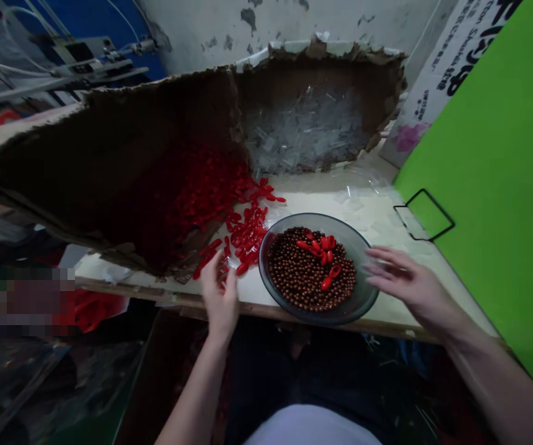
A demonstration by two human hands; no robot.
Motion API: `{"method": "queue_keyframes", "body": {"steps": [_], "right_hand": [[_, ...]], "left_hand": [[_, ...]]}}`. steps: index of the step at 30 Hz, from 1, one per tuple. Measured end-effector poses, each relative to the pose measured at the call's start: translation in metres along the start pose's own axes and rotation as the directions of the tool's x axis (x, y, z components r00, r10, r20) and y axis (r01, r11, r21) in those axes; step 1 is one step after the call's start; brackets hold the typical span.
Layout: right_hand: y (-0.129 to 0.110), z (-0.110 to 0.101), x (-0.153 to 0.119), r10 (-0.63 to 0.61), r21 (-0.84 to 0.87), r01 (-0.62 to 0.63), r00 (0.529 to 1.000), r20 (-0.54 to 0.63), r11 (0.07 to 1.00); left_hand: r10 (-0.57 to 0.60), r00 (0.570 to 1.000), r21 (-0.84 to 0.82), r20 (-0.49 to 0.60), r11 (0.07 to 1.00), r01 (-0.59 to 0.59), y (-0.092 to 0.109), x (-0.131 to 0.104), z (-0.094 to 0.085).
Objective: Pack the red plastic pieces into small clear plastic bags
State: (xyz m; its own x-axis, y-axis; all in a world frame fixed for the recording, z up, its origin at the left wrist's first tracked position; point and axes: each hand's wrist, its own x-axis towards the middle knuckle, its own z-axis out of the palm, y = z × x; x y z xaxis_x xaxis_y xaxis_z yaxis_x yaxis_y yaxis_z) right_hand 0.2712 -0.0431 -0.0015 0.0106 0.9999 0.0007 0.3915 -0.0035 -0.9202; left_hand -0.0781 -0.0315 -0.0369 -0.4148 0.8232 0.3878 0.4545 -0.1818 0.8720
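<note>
My left hand is at the table's front edge beside a loose pile of small red plastic pieces. Its thumb and fingers are apart, with red showing between them. Right of it stands a translucent bowl holding many brown beads. Several red pieces, one a spoon-like loop shape, lie on the beads. At the bowl's right rim is my right hand, its fingertips drawn together around what looks like a small clear plastic piece, blurred by motion.
Behind the bowl, a torn-edged cardboard box holds red pieces on the left and clear plastic pieces on the right. A green panel with a black wire loop stands at right. Machinery is at upper left.
</note>
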Motion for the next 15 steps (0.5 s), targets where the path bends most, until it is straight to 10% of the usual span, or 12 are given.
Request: {"method": "queue_keyframes", "body": {"steps": [4,7,10,15], "right_hand": [[-0.032,0.054,0.028,-0.082,-0.221,0.177,0.92,0.382,0.959],[-0.038,0.078,0.044,0.072,-0.596,0.323,0.837,0.542,0.735],[-0.038,0.094,0.057,0.3,-0.776,0.329,0.785,0.542,0.539],[-0.026,0.124,0.073,0.313,-0.81,0.243,0.833,0.456,0.534]], "left_hand": [[0.09,0.987,-0.009,0.131,0.996,-0.09,0.027,0.014,0.059],[0.064,0.984,0.008,0.165,0.998,-0.067,0.028,0.019,0.081],[0.037,0.985,0.005,0.166,0.999,-0.038,0.025,0.019,0.086],[0.024,0.983,-0.032,0.18,0.999,-0.019,0.021,0.015,0.085]]}}
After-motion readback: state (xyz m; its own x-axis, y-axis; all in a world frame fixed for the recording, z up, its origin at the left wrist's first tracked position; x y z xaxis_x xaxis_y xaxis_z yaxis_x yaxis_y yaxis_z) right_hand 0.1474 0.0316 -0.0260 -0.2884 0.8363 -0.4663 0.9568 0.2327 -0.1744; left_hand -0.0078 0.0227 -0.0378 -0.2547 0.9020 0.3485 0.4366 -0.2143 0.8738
